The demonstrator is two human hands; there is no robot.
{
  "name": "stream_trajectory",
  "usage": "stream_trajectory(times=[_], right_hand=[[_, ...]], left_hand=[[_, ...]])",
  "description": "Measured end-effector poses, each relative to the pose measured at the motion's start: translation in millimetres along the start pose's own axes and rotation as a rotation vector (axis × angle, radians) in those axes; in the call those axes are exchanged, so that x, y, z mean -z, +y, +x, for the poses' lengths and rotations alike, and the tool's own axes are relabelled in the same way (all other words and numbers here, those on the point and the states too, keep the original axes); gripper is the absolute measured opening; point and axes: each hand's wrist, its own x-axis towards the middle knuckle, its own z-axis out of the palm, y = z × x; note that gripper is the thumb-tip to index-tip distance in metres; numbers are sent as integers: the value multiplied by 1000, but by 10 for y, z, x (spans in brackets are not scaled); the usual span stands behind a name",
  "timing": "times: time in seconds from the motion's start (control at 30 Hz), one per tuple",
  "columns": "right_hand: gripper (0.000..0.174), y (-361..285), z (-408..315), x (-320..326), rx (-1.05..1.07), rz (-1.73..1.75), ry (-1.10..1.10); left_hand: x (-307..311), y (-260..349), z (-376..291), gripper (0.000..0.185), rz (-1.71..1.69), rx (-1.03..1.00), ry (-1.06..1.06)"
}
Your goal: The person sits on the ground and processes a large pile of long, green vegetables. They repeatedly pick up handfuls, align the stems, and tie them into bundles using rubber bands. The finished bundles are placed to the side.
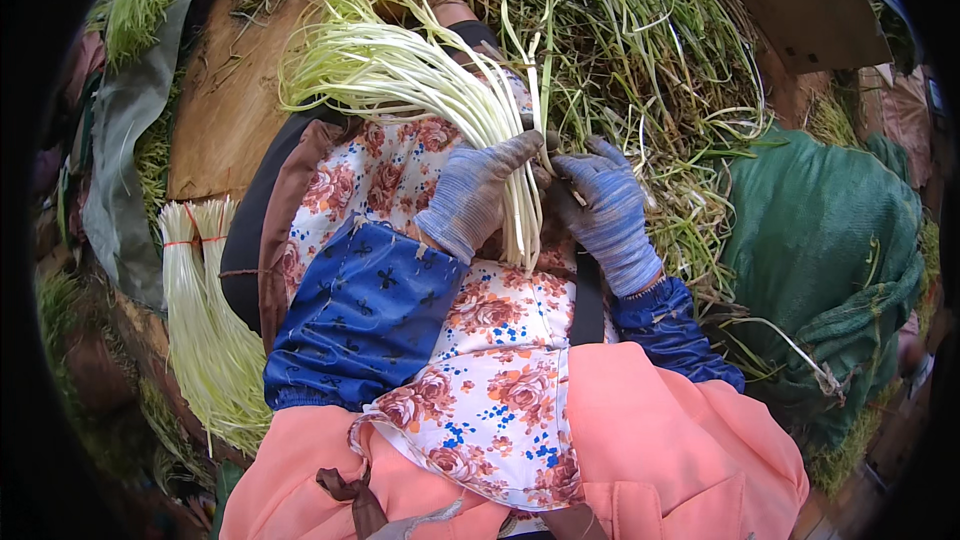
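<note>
My left hand (480, 195), in a blue-grey knitted glove, is shut around a bunch of pale, slender leafy stalks (450, 82). Their white ends hang below the fist, while the yellow-green tops spread to the upper left. Close beside it, my right hand (607, 210) wears a matching glove, dirty at the fingertips. Its curled fingers pinch a separate pale stalk (534, 90) near the lower end; part of this grip is hidden. Beyond both hands lies a large heap of untrimmed green stalks (637, 37) with dry, brownish leaves among them. Under the hands is a floral apron (487, 315) across my lap.
Bundles of pale stalks (199, 300) tied with red bands lie at left, near a grey sheet (124, 187). A green mesh sack (817, 262) bulges at right. A cardboard box (810, 0) is at upper right. Brown board (217, 105) covers the ground at upper left.
</note>
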Motion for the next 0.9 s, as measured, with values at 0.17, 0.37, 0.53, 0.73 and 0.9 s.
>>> stream_trajectory(times=[0.17, 0.37, 0.53, 0.73, 0.9], right_hand=[[30, 103, -178, 233, -133, -68, -395], [23, 421, -422, 968, -181, -193, -226], [25, -10, 351, 332, -524, 650, -97], [25, -104, 483, -299, -682, 1185, -58], [21, -46, 210, -142, -607, 887, 69]], left_hand=[[-206, 248, -266, 27, 38, -116, 66], [-144, 228, -245, 23, -10, -154, 76], [-108, 136, -176, 24, -64, -64, 60], [51, 33, -110, 26, 75, -319, 169], [-23, 104, -62, 20, 45, -142, 201]])
